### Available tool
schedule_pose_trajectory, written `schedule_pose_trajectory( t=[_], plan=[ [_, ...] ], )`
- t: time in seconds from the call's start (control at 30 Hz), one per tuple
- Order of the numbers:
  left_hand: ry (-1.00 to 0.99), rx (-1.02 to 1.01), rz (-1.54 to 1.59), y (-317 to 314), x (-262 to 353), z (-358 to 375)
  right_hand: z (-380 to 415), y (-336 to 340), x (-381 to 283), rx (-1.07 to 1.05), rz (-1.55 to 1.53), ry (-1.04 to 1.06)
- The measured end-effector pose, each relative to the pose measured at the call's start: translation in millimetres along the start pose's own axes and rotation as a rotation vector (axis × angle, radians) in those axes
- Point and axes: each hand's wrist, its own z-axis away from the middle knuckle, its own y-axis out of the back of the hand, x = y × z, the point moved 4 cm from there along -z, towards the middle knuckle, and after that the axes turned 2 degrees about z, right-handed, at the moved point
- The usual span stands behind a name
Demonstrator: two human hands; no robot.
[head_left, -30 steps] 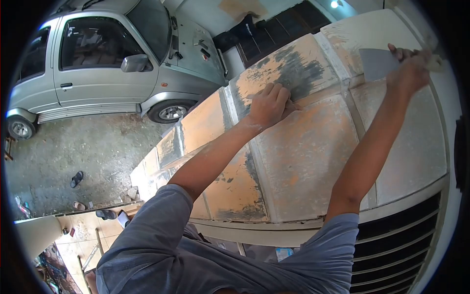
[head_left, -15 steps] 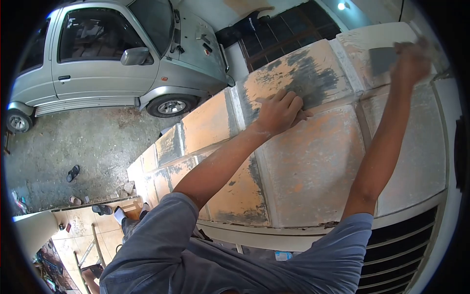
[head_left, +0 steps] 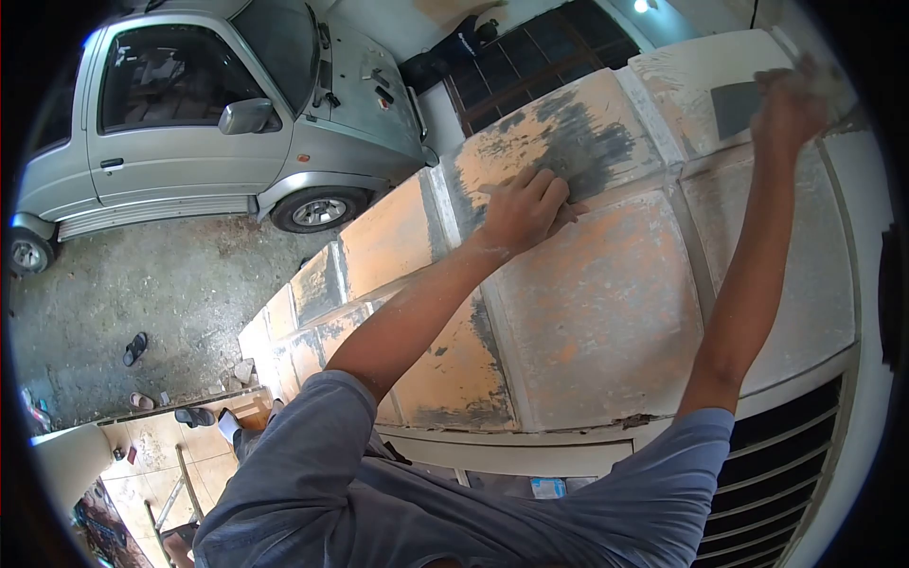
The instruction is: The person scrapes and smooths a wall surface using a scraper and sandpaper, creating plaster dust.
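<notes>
My left hand (head_left: 526,210) is on the peeling, panelled surface (head_left: 595,312), at the raised band between its upper and lower panels. Its fingers are bent, and whatever is under them is hidden. Orange, grey and white patches cover the panels. Farther right, my right hand (head_left: 791,109) is at the upper panel, blurred by motion, with its fingers appearing curled. From its left side sticks out a flat, dark grey square sheet (head_left: 735,110), which looks like sandpaper and lies against the pale panel.
A silver car (head_left: 189,142) stands at the left with small objects on its hood. Another person in dark clothes (head_left: 454,47) is by a dark barred window (head_left: 540,66). Sandals (head_left: 135,348) lie on the floor. A slatted vent (head_left: 776,473) lies below the panels.
The view has shifted slightly, moving the surroundings left and up. My right hand and the dark sheet have moved a little rightward along the panel. My left hand stays at the band.
</notes>
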Motion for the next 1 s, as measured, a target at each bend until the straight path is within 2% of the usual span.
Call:
schedule_pose_trajectory(
  t=[0.07, 0.1, 0.17, 0.2, 0.27, 0.33, 0.37, 0.43, 0.47, 0.5, 0.57, 0.63, 0.7, 0.73, 0.77, 0.83, 0.9, 0.97, 1.0],
  plan=[
    [0.004, 0.018, 0.009, 0.2, -1.2, -1.0, -10.4, 23.1, 10.5, 0.342, -0.340, -0.332],
    [0.004, 0.019, 0.012, 0.2, 0.5, -0.5, -1.5, 19.7, 15.2, 0.342, -0.337, -0.330],
    [0.006, -0.001, 0.011, 1.1, -1.0, -0.8, 23.1, -6.2, 23.0, 0.135, -0.158, -0.251],
    [-0.002, 0.010, 0.000, 1.9, -2.0, -1.9, 26.0, -12.4, 14.2, 0.125, -0.208, -0.279],
    [0.051, -0.095, -0.014, -1.3, -1.1, 3.4, 18.0, -9.5, 3.4, 0.192, -0.257, -0.273],
    [0.055, -0.094, 0.001, 0.0, -1.7, 2.5, 13.5, 1.1, -1.0, 0.331, -0.307, -0.277],
    [0.057, -0.092, 0.022, 0.3, -0.4, 2.4, 17.8, -0.6, 4.7, 0.331, -0.305, -0.280],
    [0.024, -0.035, 0.030, -2.2, 0.4, 2.7, 30.3, -28.4, 23.5, -0.122, -0.059, -0.389],
    [-0.009, 0.030, 0.030, -1.0, -3.4, 1.0, 31.4, -33.8, 26.6, -0.112, -0.220, -0.397],
    [-0.013, 0.036, 0.017, 0.3, -6.7, -0.1, 25.3, -34.3, 26.7, -0.114, -0.233, -0.391],
    [0.011, -0.006, 0.027, -2.6, -3.4, 2.5, 10.9, -8.8, 22.0, 0.161, -0.264, -0.270],
    [0.020, -0.017, 0.026, 0.5, -0.7, 1.0, 15.7, -3.1, 17.0, 0.234, -0.323, -0.332],
    [0.014, -0.022, 0.003, 1.3, -3.8, -1.9, 19.4, -25.9, 22.0, -0.070, -0.221, -0.324],
    [0.010, -0.008, 0.019, 0.7, -6.1, -2.1, 14.9, -25.8, 12.7, -0.126, -0.084, -0.285],
    [0.013, -0.003, 0.047, -1.0, -4.4, 1.6, 3.5, -21.3, 10.4, -0.124, -0.080, -0.290],
    [0.025, -0.009, 0.041, 2.1, -0.8, 0.2, -19.2, 7.2, 21.8, 0.161, -0.201, -0.350],
    [0.029, 0.000, 0.021, 4.7, 2.7, -0.5, -6.9, 4.8, 31.3, 0.179, -0.173, -0.271],
    [0.067, -0.079, 0.011, 2.1, 0.4, -0.2, 5.7, -19.6, 5.4, -0.110, 0.036, -0.185],
    [0.062, -0.075, 0.011, 1.0, -2.2, -2.1, 2.7, -20.1, 8.3, -0.174, 0.035, -0.222]
  ],
)
